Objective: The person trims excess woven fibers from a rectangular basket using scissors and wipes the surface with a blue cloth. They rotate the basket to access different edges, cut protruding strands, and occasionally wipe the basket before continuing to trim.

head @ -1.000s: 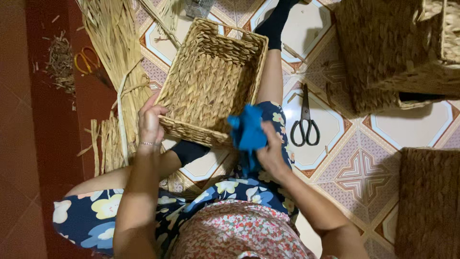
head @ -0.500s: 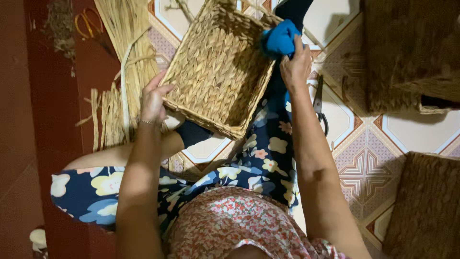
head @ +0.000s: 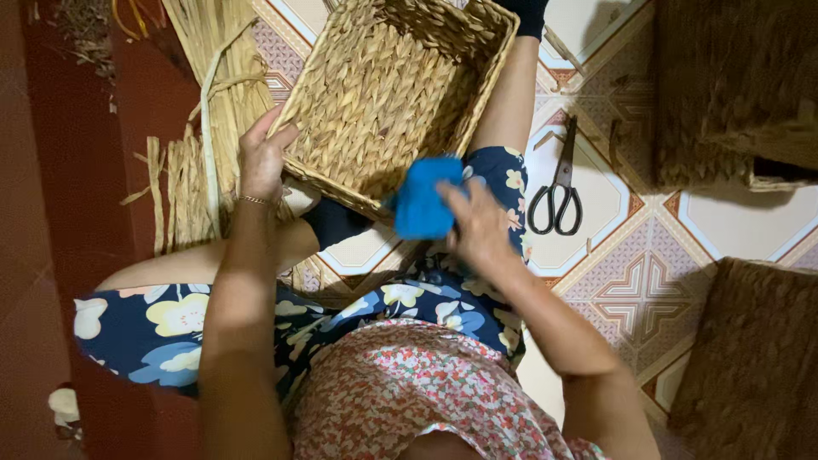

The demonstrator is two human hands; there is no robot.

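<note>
The left hand (head: 260, 162) grips the near-left rim of the woven basket (head: 388, 94), fingers closed over the edge; the right hand (head: 477, 226) is clamped on a blue cloth (head: 423, 207) pressed at the near rim, just in front of that hand. To wipe well, it seems wise to brace the basket firmly with the left hand and stroke along the weave — not across it. The basket lies tilted between the legs on the floor, open side up, its long axis running away from the hands, slightly rightward.
</note>
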